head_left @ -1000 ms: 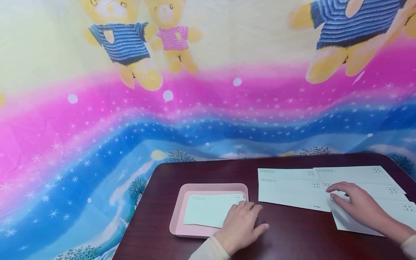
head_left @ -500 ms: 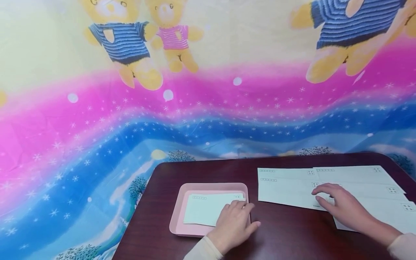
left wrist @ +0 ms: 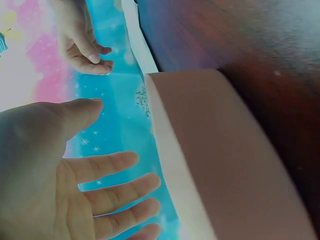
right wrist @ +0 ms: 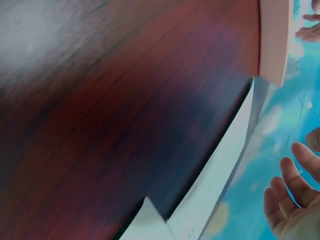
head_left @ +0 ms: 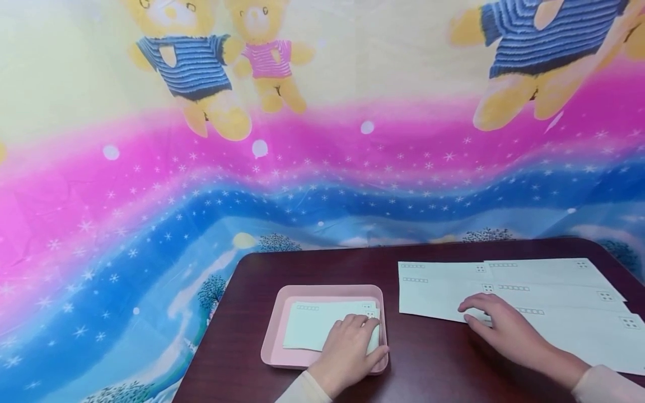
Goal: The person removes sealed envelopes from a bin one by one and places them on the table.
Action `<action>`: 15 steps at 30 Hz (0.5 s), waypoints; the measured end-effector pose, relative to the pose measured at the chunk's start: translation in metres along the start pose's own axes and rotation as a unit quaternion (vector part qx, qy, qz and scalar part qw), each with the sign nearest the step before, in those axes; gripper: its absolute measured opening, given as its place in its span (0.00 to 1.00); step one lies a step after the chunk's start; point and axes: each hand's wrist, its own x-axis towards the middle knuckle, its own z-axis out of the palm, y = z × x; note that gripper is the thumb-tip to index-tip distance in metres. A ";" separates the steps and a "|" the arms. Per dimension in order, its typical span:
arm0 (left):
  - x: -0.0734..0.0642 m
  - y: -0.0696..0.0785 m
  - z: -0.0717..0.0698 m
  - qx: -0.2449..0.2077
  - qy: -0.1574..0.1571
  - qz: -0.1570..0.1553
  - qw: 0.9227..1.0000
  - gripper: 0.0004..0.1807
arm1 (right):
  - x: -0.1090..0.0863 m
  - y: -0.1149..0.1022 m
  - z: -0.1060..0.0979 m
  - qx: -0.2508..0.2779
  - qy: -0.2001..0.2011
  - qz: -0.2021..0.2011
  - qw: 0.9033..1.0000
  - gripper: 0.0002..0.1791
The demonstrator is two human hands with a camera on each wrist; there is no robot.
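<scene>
In the head view a pink tray [head_left: 273, 342] holds a small stack of pale envelopes [head_left: 308, 326] with printed boxes in their corners. My left hand [head_left: 349, 346] is over the stack's right part and the tray's right rim, hiding some of both. Seen from the left wrist, its fingers [left wrist: 117, 191] are spread loosely beside the tray wall [left wrist: 215, 150], holding nothing. My right hand [head_left: 506, 331] hovers at the front of the overlapping envelopes [head_left: 438, 298] laid out on the right. Its fingers [right wrist: 295, 185] are loosely bent around nothing in the right wrist view.
Everything stands on a dark reddish-brown table [head_left: 322, 267] with rounded corners. Bare tabletop [head_left: 423, 358] lies between the tray and the spread envelopes. Behind the table hangs a colourful cloth [head_left: 312, 168] printed with teddy bears and snowflakes.
My right hand has moved left across the spread envelopes, uncovering those farther right. My left hand has shifted a little left, further over the tray. The tray and envelopes look unmoved.
</scene>
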 end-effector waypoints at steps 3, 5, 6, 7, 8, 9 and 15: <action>-0.006 -0.005 0.002 0.001 0.005 -0.004 1.000 0.24 | 0.001 -0.008 0.003 -0.002 0.001 -0.003 1.000 0.10; -0.009 -0.008 0.003 0.000 0.007 -0.008 1.000 0.24 | 0.002 -0.012 0.005 -0.003 0.000 -0.006 1.000 0.10; -0.010 -0.009 0.003 0.000 0.007 -0.010 1.000 0.24 | 0.002 -0.015 0.006 -0.001 -0.002 -0.007 1.000 0.10; -0.011 -0.010 0.003 0.000 0.007 -0.013 1.000 0.24 | 0.002 -0.017 0.007 0.000 -0.004 -0.007 1.000 0.10; -0.012 -0.012 0.003 -0.001 0.007 -0.015 1.000 0.24 | 0.003 -0.019 0.008 -0.001 -0.004 -0.008 1.000 0.10; -0.012 -0.013 0.003 -0.001 0.007 -0.017 1.000 0.24 | 0.003 -0.021 0.009 -0.002 -0.004 -0.010 1.000 0.10; -0.015 -0.020 0.000 -0.006 0.008 -0.028 1.000 0.24 | 0.003 -0.033 0.017 0.002 0.004 -0.030 1.000 0.12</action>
